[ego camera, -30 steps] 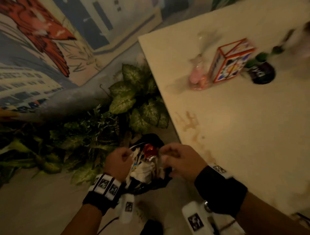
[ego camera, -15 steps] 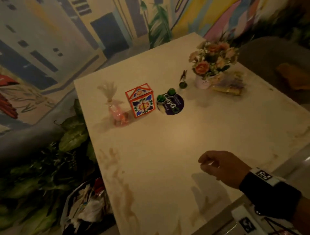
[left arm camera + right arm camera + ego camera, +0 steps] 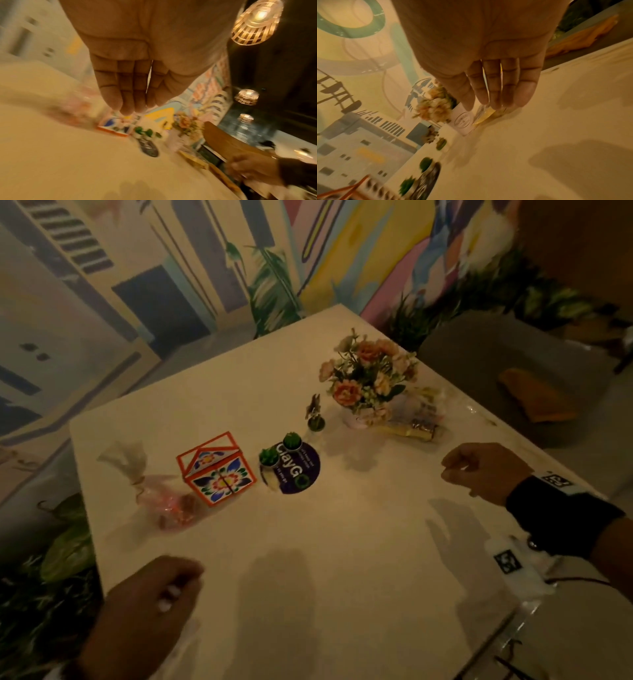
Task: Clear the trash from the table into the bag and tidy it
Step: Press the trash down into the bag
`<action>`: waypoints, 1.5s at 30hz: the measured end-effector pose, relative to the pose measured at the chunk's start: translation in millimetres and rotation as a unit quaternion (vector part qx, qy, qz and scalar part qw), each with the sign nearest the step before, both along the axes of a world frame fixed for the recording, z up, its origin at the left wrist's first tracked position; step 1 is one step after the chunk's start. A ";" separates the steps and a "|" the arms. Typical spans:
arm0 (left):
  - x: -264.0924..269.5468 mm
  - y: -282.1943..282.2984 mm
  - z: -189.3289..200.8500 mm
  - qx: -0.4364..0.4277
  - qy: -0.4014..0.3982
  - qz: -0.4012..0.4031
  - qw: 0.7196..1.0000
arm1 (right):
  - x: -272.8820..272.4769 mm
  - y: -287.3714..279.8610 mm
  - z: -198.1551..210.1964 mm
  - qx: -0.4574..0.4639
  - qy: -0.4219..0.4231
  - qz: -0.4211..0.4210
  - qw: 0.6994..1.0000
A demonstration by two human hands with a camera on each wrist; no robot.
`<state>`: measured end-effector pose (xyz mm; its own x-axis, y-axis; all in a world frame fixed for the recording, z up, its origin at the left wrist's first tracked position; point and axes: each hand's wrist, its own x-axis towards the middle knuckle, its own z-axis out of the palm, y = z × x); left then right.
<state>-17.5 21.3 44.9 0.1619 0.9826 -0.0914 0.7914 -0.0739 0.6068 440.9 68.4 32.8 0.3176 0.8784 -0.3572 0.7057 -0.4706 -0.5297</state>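
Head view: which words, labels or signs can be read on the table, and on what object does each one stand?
"ClayGo": large white letters on the round dark purple sign lying flat on the table.
Small lines of print on the same sign: too small to read.
Round emblem on the white flower vase: blurred, unreadable.
Square markers on the wrist bands: patterns, no words.

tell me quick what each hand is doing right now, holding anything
Left hand: open, fingers relaxed, holding nothing, above the table.
Right hand: open, fingers loosely extended, holding nothing.

left hand now above table; right hand farther forward
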 end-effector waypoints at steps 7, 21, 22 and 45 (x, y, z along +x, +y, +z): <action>224.9 74.6 -22.8 0.059 0.001 -0.155 0.986 | 85.7 78.7 -38.9 -0.021 0.002 0.010 1.000; 424.2 174.9 -82.9 -0.113 0.186 -0.098 0.971 | 149.9 141.4 -59.0 -0.007 -0.103 0.212 0.972; 427.5 175.3 -86.7 -0.122 0.187 -0.082 0.971 | 149.8 147.7 -58.6 -0.002 -0.124 0.245 0.962; 379.9 122.2 -100.1 -0.020 0.029 0.026 0.999 | 98.3 164.6 -36.9 -0.052 -0.199 0.469 0.859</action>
<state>362.3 143.5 -55.2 0.1036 0.9850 -0.1382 0.8280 -0.0084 0.5606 539.2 233.0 -4.1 -0.3966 0.7850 -0.4760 0.9159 0.3732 -0.1477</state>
